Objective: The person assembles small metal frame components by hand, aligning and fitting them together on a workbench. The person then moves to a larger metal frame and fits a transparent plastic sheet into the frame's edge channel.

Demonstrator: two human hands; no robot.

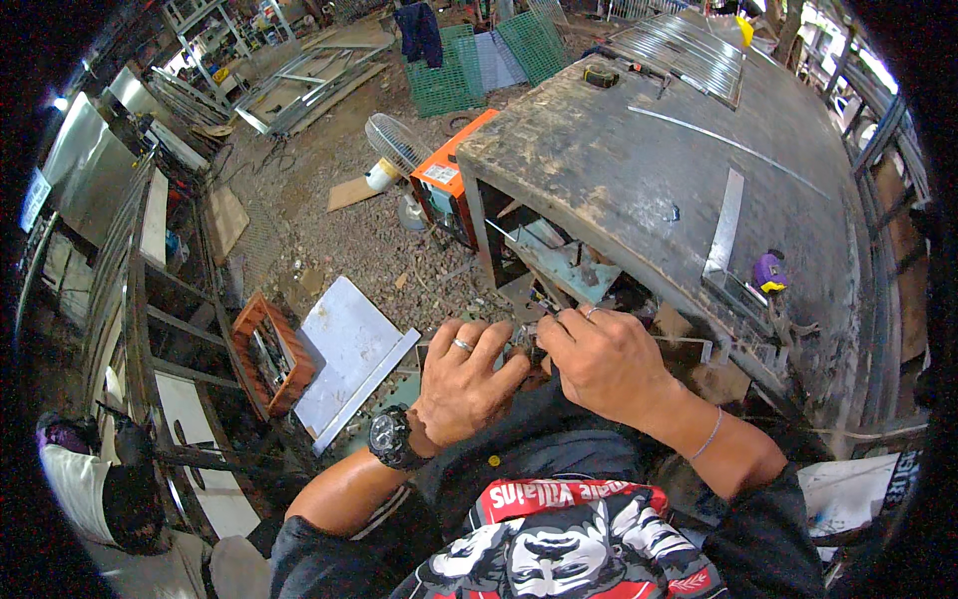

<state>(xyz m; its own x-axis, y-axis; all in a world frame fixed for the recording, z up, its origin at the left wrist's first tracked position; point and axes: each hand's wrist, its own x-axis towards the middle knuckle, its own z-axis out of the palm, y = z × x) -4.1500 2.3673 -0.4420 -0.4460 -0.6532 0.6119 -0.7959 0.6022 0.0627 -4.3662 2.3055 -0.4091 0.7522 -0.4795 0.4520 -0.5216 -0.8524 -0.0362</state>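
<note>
My left hand (469, 379), with a ring and a black wristwatch (392, 437), is raised in front of my body, its fingers curled inward. Close beside it on the right, my right hand (607, 361) is closed in a pinch, also wearing a ring. A small dark piece shows by the fingertips, too small and covered to name. Both hands hover near the front edge of a large worn metal workbench (559, 140). On the bench top lie a flat metal strip (725, 225) and a purple and yellow tape measure (769, 272).
An orange boxy machine (454, 175) and a fan (396, 143) stand left of the bench on gravel. A pale metal sheet (349, 349) leans by an orange-brown crate (291, 384). Metal frames (319, 75) lie farther back. At lower left is another person's pale sleeve (75, 489).
</note>
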